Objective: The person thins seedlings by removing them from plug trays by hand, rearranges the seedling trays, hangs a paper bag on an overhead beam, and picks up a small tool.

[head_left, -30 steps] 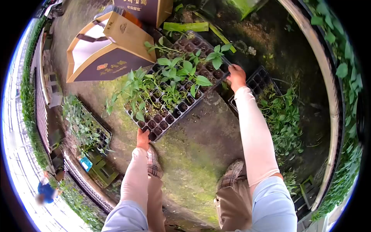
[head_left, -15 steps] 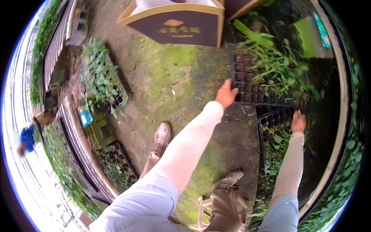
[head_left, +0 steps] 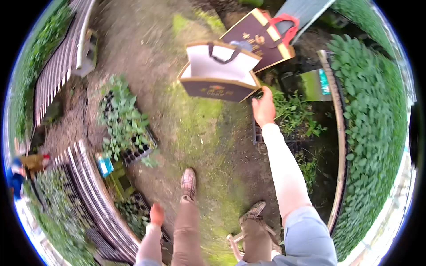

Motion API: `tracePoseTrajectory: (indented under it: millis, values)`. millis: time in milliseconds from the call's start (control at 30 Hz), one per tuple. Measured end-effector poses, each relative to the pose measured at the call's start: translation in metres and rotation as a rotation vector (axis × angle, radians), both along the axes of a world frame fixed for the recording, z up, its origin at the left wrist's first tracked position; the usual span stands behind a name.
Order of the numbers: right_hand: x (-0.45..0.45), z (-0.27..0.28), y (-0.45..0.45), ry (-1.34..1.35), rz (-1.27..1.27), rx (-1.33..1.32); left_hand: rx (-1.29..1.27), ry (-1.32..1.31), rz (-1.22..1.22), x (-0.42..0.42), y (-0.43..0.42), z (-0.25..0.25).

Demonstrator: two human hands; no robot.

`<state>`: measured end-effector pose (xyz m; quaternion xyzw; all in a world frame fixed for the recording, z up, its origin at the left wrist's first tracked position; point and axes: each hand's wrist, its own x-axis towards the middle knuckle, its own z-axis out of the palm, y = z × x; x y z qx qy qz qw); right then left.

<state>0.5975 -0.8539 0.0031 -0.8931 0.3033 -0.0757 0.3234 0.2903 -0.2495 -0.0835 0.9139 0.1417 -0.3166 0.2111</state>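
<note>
My right hand (head_left: 265, 109) reaches forward to the near right corner of a dark brown paper bag (head_left: 217, 90) with gold trim. Thumb and fingers are closed around that corner, though the grip is partly hidden. The bag stands with its top open, showing a white inside and a dark handle. My left hand (head_left: 156, 215) hangs low at the left, near a tray of seedlings (head_left: 133, 206). It is blurred and its fingers look curled; what it may hold cannot be made out.
A second brown bag with red handles (head_left: 277, 51) stands behind. Leafy seedling trays lie left (head_left: 124, 119) and right (head_left: 293, 115). A pale plastic stool (head_left: 235, 244) is by my right leg. Planted benches (head_left: 372, 133) line both sides; a person in blue (head_left: 17, 177) is far left.
My left hand has let go of the black seedling tray and swung to the far left. My right hand has moved forward from the trays to the bag. The view has shifted too.
</note>
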Motion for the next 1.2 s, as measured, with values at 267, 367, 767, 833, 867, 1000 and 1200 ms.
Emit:
tracePoseTrajectory:
  millis: [267,367,767,833,867,1000,1200]
  values:
    - [0.059,0.042,0.027,-0.034,0.082,-0.224,-0.218,0.155,0.384,-0.04,0.062,0.072]
    - [0.061,0.071,0.013,-0.066,0.049,-0.267,-0.436,0.387,0.736,0.001,0.018,0.12]
    - [0.052,0.254,-0.074,-0.099,0.115,-0.076,-0.493,0.345,0.663,0.083,-0.031,0.164]
    - [0.082,0.252,-0.078,-0.154,0.118,0.141,-0.496,0.235,0.571,0.082,-0.028,0.148]
    - [0.101,0.25,-0.078,-0.173,0.121,0.23,-0.503,0.205,0.615,0.081,-0.03,0.145]
    - [0.202,0.24,-0.095,-0.183,0.148,0.425,-0.385,0.206,0.7,0.114,-0.078,0.185]
    - [0.237,0.3,-0.11,-0.178,0.356,0.409,-0.405,0.106,0.747,0.139,-0.125,0.174]
